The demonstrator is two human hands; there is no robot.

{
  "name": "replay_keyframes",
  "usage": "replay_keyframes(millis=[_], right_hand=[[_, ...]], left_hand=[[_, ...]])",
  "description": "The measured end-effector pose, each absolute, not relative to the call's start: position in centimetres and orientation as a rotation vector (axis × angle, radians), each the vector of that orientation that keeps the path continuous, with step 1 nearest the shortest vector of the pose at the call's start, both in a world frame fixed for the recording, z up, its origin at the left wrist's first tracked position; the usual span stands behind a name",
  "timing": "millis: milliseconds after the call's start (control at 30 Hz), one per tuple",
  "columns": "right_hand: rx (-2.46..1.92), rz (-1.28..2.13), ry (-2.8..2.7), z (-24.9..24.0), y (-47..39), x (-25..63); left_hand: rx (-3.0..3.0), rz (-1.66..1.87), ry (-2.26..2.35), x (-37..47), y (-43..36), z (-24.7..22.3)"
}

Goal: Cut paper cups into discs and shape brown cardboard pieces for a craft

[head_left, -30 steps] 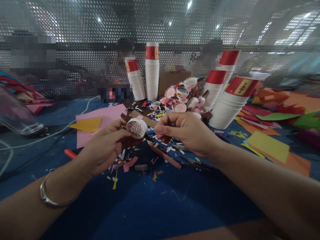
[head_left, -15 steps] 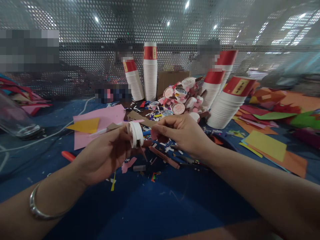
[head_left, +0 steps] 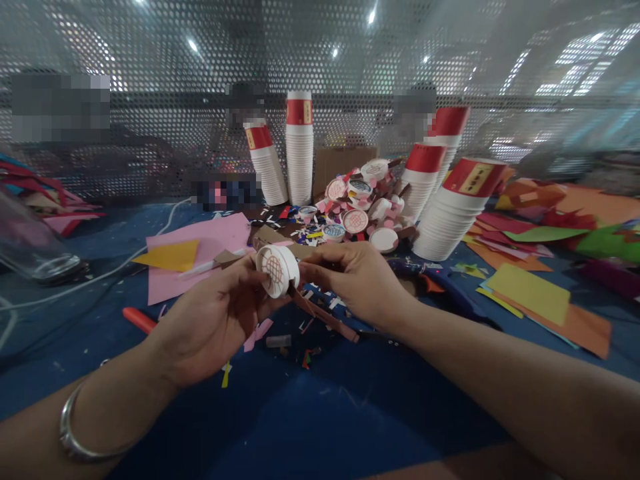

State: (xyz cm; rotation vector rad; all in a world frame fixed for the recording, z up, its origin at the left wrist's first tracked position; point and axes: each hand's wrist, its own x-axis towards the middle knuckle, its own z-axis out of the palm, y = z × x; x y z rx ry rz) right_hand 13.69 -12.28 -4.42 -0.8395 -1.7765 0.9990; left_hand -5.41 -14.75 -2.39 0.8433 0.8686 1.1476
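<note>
My left hand is closed on a white cup bottom, a short round piece with a brown grid drawn on its flat face. A brown paper strip sticks out from its lower right side. My right hand is pinched, its fingertips touching the right side of the cup bottom; whatever they grip is hidden. Beneath both hands lie paper scraps and a small clear cylinder. Behind them is a heap of similar decorated cup bottoms.
Stacks of red and white paper cups stand at the back and right. Pink paper, a red handle and a glass jar are to the left. Coloured paper sheets lie at the right. A perforated screen rises behind.
The cup bottom has turned so that its grid face shows towards me. My right hand has come up against its side; the small pink paper piece in those fingers no longer shows.
</note>
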Motion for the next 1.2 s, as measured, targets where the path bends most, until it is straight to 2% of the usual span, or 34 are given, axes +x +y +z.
replay_keyframes(millis=[233,433,733,933,1200], right_hand=[[-0.855,0.977,-1.712,-4.0,-12.5,13.9],[-0.817,1.097,-1.585,-4.0,-12.3,14.1],[-0.845,1.038,-1.778,-3.4,-12.9,14.3],[-0.902,1.197,-1.859,-3.2,-13.1,14.2],[-0.876,1.439,-1.699,-3.1,-13.4,13.9]], left_hand=[[0.849,1.179,0.861,-5.5,-14.6,-2.2],[0.832,1.188,0.938,-5.7,-14.2,-2.4],[0.902,1.145,0.959,-6.8,-13.4,-3.6],[0.924,1.200,0.903,-7.1,-13.1,-4.2],[0.929,1.262,0.975,-6.8,-13.4,-3.9]])
